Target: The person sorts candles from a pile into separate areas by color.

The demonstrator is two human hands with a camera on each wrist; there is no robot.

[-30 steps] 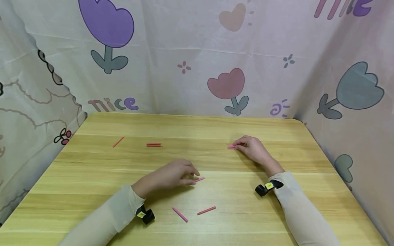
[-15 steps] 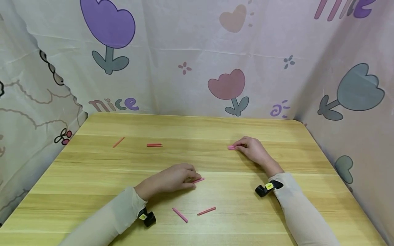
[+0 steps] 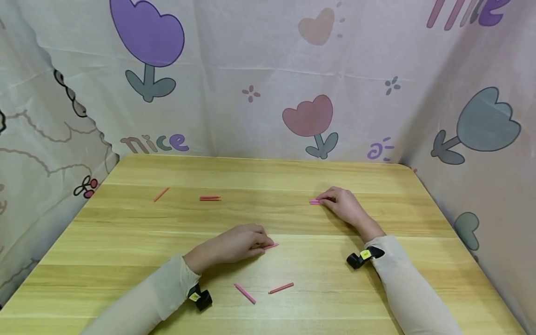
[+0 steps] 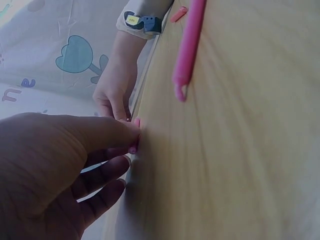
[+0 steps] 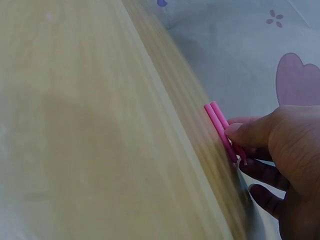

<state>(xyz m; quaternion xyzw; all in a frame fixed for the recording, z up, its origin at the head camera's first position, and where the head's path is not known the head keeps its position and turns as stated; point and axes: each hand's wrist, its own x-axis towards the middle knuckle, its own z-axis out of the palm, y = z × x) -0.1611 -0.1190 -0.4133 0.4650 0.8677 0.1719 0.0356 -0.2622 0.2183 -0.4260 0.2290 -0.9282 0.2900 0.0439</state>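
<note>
My left hand (image 3: 232, 246) pinches a slim pink candle (image 3: 271, 246) near the middle of the table, thumb and finger on its left part. In the left wrist view the thumb covers most of that candle. Farther back on the right, my right hand (image 3: 343, 204) holds one pink candle (image 5: 219, 112) between thumb and fingers. A second pink candle (image 5: 216, 123) lies alongside it, wick end by the fingertips. Closer to me rest another pink candle (image 3: 244, 294), its wick showing in the left wrist view, and a red candle (image 3: 281, 288).
Two red candles (image 3: 210, 198) lie side by side at the back left of the wooden table (image 3: 125, 232). One orange-red candle (image 3: 161, 194) slants to their left. A printed cloth (image 3: 234, 56) hangs behind the table and along its sides.
My left hand has lowered slightly and its fingers have closed on the pink candle in the middle. The right hand has stayed almost still at the paired pink candles.
</note>
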